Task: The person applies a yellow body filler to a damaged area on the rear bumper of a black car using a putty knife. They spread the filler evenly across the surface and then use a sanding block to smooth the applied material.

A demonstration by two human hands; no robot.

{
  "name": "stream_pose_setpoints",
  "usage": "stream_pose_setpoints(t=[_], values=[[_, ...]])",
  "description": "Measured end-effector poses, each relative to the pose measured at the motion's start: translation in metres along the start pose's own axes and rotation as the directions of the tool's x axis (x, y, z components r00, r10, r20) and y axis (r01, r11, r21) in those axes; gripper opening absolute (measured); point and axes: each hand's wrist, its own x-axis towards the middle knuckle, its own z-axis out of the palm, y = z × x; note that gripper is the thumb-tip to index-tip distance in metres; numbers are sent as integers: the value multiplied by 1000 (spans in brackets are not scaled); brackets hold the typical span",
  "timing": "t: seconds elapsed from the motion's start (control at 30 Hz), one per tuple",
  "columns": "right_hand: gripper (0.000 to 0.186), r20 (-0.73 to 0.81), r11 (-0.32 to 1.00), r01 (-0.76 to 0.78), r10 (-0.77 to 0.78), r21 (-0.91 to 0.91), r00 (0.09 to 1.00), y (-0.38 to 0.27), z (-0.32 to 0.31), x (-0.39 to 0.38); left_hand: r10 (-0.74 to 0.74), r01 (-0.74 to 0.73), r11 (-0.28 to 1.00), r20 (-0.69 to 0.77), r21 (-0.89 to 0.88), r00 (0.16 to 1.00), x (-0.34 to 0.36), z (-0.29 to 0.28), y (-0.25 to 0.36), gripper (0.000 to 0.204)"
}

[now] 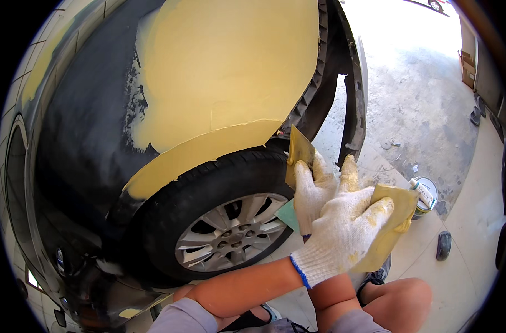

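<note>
My forearms cross in front of the wheel [236, 236]. Nearer to me, my left hand [344, 227], in a white knitted glove with yellow stains, is closed on a flat putty board [389, 244] coated in yellow. Behind it, my right hand [313, 194], gloved too, grips a putty spreader [301, 149] smeared yellow, its tip beside the wheel arch. A pale green flat corner [289, 215] shows below the right hand; I cannot tell what it belongs to. Yellow filler [231, 72] covers much of the dark car panel [81, 122], down to the arch edge.
The black tyre [158, 222] stands under the arch. A loosened bumper piece [355, 105] juts out at the panel's right. Beyond my left hand are a can [429, 186] with a white tube [423, 194] on it and a dark block [443, 246]. Cardboard boxes [467, 69] stand farther right.
</note>
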Motion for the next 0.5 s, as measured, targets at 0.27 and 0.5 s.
stream_pose_setpoints(t=[0.27, 0.5], values=[[39, 104, 999, 53, -53, -1, 993, -20, -13, 32, 15, -14, 998, -16, 58, 1000, 1, 10, 7, 36], [41, 196, 981, 170, -149, -95, 969, -33, -20, 23, 61, -60, 994, -8, 88, 998, 7, 17, 2, 34]])
